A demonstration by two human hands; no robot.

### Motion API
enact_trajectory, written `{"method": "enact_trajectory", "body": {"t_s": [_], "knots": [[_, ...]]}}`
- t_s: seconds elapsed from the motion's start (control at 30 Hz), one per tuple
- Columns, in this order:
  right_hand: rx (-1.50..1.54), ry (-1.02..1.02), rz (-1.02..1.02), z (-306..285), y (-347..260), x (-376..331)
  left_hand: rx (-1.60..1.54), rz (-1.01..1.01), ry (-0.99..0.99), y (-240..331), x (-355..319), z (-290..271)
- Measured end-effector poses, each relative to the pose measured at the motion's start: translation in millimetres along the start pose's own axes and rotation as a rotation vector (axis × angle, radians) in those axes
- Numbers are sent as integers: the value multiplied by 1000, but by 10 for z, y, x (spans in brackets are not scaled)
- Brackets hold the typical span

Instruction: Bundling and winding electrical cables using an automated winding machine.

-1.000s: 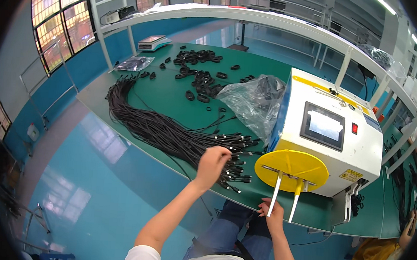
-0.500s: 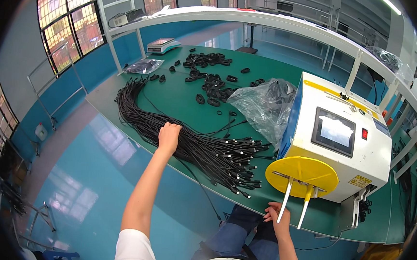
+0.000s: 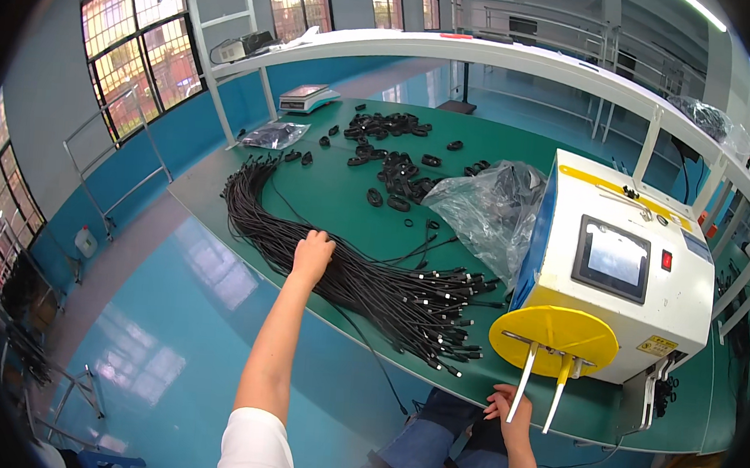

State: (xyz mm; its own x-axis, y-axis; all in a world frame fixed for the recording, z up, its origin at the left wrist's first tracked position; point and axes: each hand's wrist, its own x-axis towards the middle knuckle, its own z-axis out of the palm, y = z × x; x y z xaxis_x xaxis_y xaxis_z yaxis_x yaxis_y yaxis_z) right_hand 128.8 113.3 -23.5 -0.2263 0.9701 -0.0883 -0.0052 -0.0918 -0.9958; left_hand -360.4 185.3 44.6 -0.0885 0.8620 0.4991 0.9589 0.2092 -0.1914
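Observation:
A long bundle of black cables [image 3: 363,277] lies across the green table, its connector ends with pale tips fanned out toward the right. My left hand [image 3: 313,256] rests on the middle of the bundle, fingers curled down onto the cables; the fingertips are partly hidden. At the table's front edge is my right hand [image 3: 510,410], loosely bent with its fingers apart and nothing visible in them. It is beside the white prong [image 3: 523,382] of a winding machine [image 3: 633,278], which has a yellow disc [image 3: 590,332]. One cable hangs over the front edge, left of my legs.
Coiled black cables [image 3: 401,177] are scattered farther back on the table. A clear plastic bag [image 3: 490,212] lies against the machine's left side. A scale [image 3: 308,99] and a small bag [image 3: 275,135] sit at the far left. A white shelf [image 3: 388,44] spans the back.
The view has shifted, so everything appears slightly lower and farther right. My left hand stays on the bundle, and my right hand remains by the prong.

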Motion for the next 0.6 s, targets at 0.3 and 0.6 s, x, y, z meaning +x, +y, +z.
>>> {"method": "enact_trajectory", "body": {"t_s": [0.3,0.6], "knots": [[-48,-46,66,70,42,-2,-393,295,297,410,-214,-496],[-655,0,-671,850,-628,-22,-601,431,314,1179,-655,-945]]}}
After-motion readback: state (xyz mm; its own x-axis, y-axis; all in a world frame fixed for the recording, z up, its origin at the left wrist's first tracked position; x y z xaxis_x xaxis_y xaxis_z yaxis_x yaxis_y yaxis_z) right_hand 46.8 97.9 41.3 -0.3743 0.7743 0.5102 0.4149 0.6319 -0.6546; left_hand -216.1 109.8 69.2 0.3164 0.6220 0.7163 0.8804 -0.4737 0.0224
